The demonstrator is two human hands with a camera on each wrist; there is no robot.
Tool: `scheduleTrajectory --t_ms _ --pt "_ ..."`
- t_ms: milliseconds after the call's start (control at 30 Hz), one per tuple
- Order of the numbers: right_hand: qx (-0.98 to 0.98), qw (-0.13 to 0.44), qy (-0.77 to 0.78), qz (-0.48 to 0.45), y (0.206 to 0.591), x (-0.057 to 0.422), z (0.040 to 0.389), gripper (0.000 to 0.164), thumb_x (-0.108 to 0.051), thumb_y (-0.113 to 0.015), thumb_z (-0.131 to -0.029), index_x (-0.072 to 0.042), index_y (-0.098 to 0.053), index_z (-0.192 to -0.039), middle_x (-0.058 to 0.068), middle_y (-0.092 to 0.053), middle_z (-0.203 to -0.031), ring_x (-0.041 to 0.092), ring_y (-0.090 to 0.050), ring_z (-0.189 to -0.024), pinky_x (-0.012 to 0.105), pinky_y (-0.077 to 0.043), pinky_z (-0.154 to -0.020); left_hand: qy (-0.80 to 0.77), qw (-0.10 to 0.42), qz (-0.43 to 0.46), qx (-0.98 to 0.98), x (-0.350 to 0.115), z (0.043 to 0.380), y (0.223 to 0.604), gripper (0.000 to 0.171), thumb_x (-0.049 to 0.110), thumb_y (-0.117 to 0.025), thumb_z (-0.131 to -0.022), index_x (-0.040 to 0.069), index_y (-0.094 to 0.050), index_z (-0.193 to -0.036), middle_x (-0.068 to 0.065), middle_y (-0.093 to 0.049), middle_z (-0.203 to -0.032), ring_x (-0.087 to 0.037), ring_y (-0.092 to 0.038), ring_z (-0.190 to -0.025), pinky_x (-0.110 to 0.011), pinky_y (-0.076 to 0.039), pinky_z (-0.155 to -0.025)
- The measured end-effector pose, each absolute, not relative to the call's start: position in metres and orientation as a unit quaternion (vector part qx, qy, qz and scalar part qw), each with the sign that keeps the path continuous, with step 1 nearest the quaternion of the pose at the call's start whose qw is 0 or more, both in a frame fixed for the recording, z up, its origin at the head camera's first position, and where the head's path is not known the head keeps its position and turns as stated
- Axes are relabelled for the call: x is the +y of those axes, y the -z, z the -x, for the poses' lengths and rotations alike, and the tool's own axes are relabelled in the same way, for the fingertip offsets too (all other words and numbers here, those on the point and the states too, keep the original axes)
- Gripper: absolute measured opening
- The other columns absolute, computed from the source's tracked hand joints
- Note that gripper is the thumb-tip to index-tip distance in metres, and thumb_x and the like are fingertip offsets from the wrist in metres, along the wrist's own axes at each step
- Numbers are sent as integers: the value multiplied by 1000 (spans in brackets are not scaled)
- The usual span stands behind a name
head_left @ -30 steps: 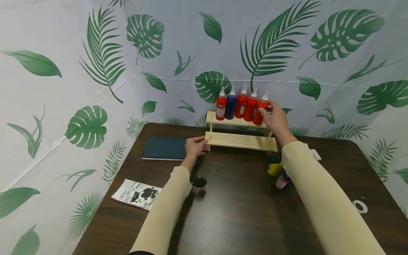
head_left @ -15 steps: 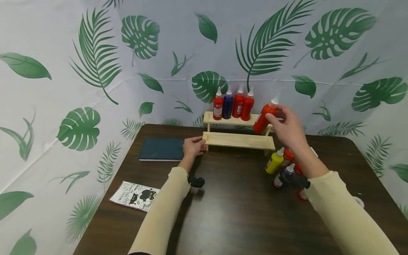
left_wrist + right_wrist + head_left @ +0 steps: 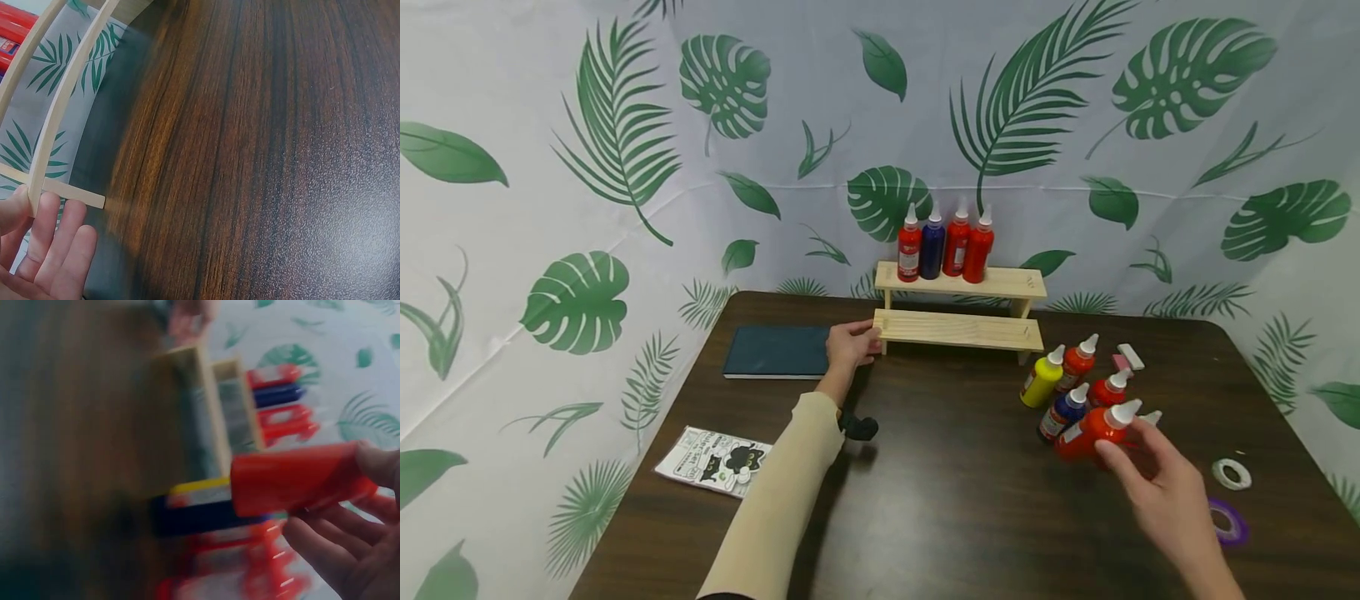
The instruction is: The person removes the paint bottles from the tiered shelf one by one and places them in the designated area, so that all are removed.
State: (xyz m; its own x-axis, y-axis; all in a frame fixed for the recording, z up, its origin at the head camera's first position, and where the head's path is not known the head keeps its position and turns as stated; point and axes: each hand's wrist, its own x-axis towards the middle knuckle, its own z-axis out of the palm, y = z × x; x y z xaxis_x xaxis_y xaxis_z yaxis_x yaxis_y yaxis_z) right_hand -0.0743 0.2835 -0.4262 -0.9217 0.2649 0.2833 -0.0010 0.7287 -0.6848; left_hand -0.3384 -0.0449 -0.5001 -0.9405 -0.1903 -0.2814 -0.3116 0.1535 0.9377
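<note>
Now my right hand (image 3: 1168,497) is gripping a red bottle (image 3: 1084,435); swinging low may be toppling the nearby blue bottle (image 3: 1058,417). My left hand (image 3: 849,347) is pinching the rack (image 3: 955,328).

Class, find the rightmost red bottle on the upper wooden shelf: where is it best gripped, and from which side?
Probably around the body of the rightmost red bottle, below its tapered white nozzle, coming from the right. It stands upright, so its rounded sides are exposed, and the upper shelf is bare on its right. Another red bottle crowds its left.
</note>
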Motion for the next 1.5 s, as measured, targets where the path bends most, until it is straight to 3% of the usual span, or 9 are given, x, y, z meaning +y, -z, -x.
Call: scheduleTrajectory --t_ms 167,300,400,500,1000,1133,1300,1367,1500 --pt "-912 204 -332 131 462 282 63 44 -23 -71 -88 -1 -59 -124 25 -67 -106 7 -67 -85 1 -42 -62 -631 55 173 754 -46 338 500 26 22 -74 -85 13 -74 -109 -10 -73 -80 -22 -72 -73 -34 -59 -60" --pt "-915 182 -324 160 476 280 69 50 -29 -68 -90 -1 -56 -129 24 -66 -112 38 -67 -93 27 -55 -68 -629 54 175 755 -46 338 501 26 22 -74 -85 14 -74 -109 -10 -73 -80 -21 -72 -72 -34 -59 -60" --pt "-911 158 -333 185 479 279 74 54 -33 -65 -92 -1 -53 -133 24 -62 -121 41 -64 -100 49 -52 -79 -631 56 170 755 -45 338 502 26 22 -74 -85 14 -74 -109 -10 -73 -79 -21 -72 -72 -34 -59 -59" --pt "-904 139 -347 210 480 277 76 56 -36 -62 -93 -1 -50 -135 25 -59 -125 42 -62 -104 56 -49 -84 -634 61 163 753 -44 339 504 26 23 -74 -85 15 -74 -110 -9 -73 -80 -21 -72 -73 -34 -59 -59" --pt "-910 144 -330 204 475 282 75 57 -31 -64 -92 -3 -47 -139 25 -58 -126 42 -61 -106 56 -48 -84 -633 59 168 753 -44 338 500 28 22 -73 -86 13 -73 -112 -11 -73 -83 -21 -72 -74 -35 -59 -61" --pt "-900 206 -330 199 453 278 72 50 -22 -70 -89 -9 -55 -134 17 -64 -122 33 -64 -105 30 -55 -77 -631 59 167 755 -44 337 499 28 23 -72 -87 14 -72 -113 -11 -74 -85 -22 -73 -76 -33 -59 -61" --pt "-875 307 -341 156 420 269 77 44 -19 -73 -86 -17 -61 -129 7 -67 -118 -9 -60 -98 -2 -41 -71 -633 53 163 755 -44 335 497 28 22 -72 -87 13 -72 -114 -12 -74 -86 -23 -72 -76 -34 -59 -61" --pt "-872 321 -345 129 406 262 85 45 -21 -72 -86 -20 -60 -130 4 -67 -119 -14 -57 -97 0 -41 -74 -633 51 161 755 -44 335 496 29 22 -72 -87 13 -72 -114 -12 -73 -85 -22 -72 -75 -34 -59 -61" --pt "-883 289 -360 84 379 244 108 46 -28 -68 -90 -22 -56 -134 2 -64 -124 11 -63 -108 17 -51 -82 -630 53 164 757 -44 336 496 28 22 -72 -87 13 -72 -114 -11 -73 -85 -20 -72 -72 -34 -59 -61"
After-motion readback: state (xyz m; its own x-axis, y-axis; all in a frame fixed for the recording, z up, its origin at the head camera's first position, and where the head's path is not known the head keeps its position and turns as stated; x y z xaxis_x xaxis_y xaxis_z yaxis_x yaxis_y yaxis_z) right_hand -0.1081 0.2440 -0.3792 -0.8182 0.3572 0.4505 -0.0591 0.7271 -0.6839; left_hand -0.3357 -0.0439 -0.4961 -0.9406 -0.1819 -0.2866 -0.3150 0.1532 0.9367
